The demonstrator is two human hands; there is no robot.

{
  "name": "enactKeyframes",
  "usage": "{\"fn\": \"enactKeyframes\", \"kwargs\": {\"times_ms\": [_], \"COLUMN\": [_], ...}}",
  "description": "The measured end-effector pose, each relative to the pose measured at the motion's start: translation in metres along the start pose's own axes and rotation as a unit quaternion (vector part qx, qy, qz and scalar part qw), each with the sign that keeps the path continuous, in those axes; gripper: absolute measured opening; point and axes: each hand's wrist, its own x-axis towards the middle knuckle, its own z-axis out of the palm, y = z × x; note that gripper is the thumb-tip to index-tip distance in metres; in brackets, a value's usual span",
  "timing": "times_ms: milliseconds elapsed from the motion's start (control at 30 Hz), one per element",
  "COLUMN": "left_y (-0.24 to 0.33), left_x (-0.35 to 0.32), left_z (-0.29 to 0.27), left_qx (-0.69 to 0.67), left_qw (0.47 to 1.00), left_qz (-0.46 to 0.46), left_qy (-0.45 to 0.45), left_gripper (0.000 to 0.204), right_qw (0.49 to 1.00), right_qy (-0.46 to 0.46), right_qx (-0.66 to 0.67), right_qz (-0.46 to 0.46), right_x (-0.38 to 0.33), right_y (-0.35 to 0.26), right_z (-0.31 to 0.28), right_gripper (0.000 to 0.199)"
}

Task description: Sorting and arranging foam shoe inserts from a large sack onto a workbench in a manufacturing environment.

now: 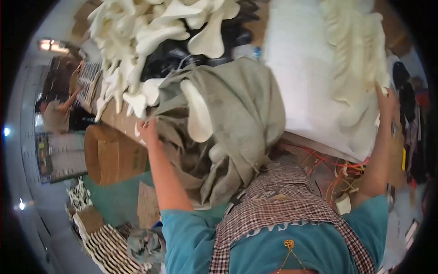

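Note:
My left hand [148, 130] is closed at the left edge of a grey-green cloth sack [246, 96], its fingertips by a small white piece that I cannot make out. A cream, paddle-shaped foam piece [199, 114] lies in the folds of the sack, with part of another piece below it. Far to the right, my right hand [387, 98] has its fingers bent around the edge of a cream foam piece [381, 68]. That piece is at the outer side of a row of similar curved pieces [349, 55] lying on a white sheet [299, 77].
Beyond the sack, many cream foam pieces [137, 41] are heaped over black plastic [171, 59]. An open cardboard box [116, 155] stands at the left. Red and yellow cords [335, 176] tangle under the sheet's near edge. Another person [57, 114] works at the far left.

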Motion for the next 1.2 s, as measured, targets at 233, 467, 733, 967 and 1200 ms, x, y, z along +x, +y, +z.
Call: {"fn": "enactKeyframes", "kwargs": {"times_ms": [233,467,733,967,1200], "left_y": [-0.01,-0.079,-0.026,0.05,0.109], "left_x": [-0.052,-0.076,-0.138,-0.146,-0.166], "left_z": [0.019,0.046,0.01,-0.013,-0.006], "left_qx": [0.082,0.351,0.164,0.163,0.159], "left_qw": [0.989,0.909,0.951,0.944,0.895], "left_qz": [0.016,0.022,0.226,0.242,0.397], "left_qy": [-0.122,-0.224,-0.13,-0.156,-0.124], "left_gripper": [0.034,0.047,0.029,0.025,0.03], "right_qw": [0.968,0.654,0.704,0.693,0.627], "right_qy": [0.11,-0.528,-0.556,-0.484,-0.51], "right_qx": [-0.022,0.418,0.291,0.392,0.517], "right_qz": [-0.226,-0.345,-0.333,-0.363,-0.282], "right_x": [-0.008,-0.28,-0.35,-0.301,-0.223], "right_y": [-0.059,-0.347,-0.369,-0.395,-0.418], "right_z": [0.057,0.117,0.207,0.144,0.101], "right_gripper": [0.055,0.038,0.044,0.056,0.031]}}
